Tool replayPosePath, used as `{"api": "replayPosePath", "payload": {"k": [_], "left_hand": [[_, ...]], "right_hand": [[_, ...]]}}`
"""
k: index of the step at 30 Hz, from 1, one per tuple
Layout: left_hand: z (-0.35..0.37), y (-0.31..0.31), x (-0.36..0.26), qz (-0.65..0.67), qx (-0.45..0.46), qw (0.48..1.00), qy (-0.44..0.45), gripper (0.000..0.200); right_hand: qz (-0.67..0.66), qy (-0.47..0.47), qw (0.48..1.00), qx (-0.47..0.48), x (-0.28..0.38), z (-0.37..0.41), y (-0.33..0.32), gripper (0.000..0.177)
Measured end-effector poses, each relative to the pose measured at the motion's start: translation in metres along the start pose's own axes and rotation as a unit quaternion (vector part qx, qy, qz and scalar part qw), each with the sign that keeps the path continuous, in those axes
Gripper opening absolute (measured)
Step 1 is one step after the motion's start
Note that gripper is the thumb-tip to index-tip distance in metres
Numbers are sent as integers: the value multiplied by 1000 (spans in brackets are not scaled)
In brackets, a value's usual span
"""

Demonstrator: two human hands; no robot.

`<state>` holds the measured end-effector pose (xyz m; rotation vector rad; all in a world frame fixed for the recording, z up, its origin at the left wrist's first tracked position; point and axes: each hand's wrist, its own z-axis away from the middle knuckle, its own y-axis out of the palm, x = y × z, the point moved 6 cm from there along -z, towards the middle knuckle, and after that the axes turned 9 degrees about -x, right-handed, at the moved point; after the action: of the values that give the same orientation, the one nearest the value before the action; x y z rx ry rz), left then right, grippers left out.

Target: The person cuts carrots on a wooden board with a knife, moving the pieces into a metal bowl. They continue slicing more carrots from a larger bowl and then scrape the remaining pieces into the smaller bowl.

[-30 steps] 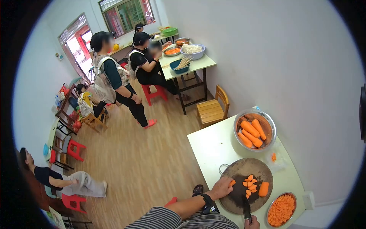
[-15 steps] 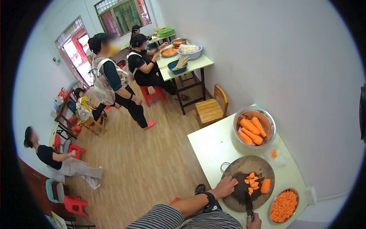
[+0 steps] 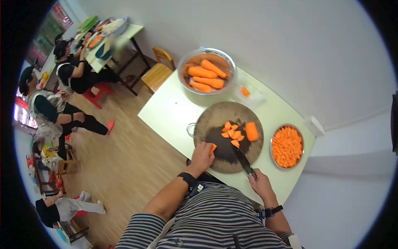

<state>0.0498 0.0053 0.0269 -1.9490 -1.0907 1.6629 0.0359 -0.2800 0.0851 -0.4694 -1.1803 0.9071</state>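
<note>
One orange carrot piece (image 3: pixel 213 148) pokes from your left hand (image 3: pixel 202 158), pinched, at the left edge of the chopping board (image 3: pixel 230 114). Sharp-cornered wedges (image 3: pixel 236 135) sit mid-board, then a fat, rounded chunk (image 3: pixel 251 131). Just off the board's near side your right hand (image 3: pixel 261 184) is clamped on the knife (image 3: pixel 244 162); chopped carrot (image 3: pixel 287 146) fills a dish (image 3: pixel 287 168) right of the board.

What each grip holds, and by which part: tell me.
The right grip holds the knife by its handle; the left grip holds a carrot piece, its held part hidden.
</note>
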Motion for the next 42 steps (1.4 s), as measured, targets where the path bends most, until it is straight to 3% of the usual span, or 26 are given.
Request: {"api": "replayPosePath", "payload": {"k": [4,6,9,23,25,31,33,42], "left_hand": [[3,1,-8,-12,23,999,19,35],[8,6,-9,-19,45,999,21,35],[8,2,-17,26,33,999,30,32],[9,-1,-30,-1,44,996,81,28],[9,-1,-30,2,41,996,78,29],[10,5,-20,0,58,996,61,30],[7,2,-24,0,31,997,77,20],[5,1,-23,0,42,995,92,23]], "right_hand": [[-43,36,998,10,-3,4,4,30],[-46,-15,999,-5,2,6,5,30],[-42,-21,999,-5,3,5,5,31],[-68,-85,994,-8,37,-7,5,34],[-42,-166,984,-46,48,-5,7,31],[38,-187,981,-21,63,-4,9,30],[38,-190,981,-17,64,-5,8,30],[58,-189,980,9,66,-6,8,28]]}}
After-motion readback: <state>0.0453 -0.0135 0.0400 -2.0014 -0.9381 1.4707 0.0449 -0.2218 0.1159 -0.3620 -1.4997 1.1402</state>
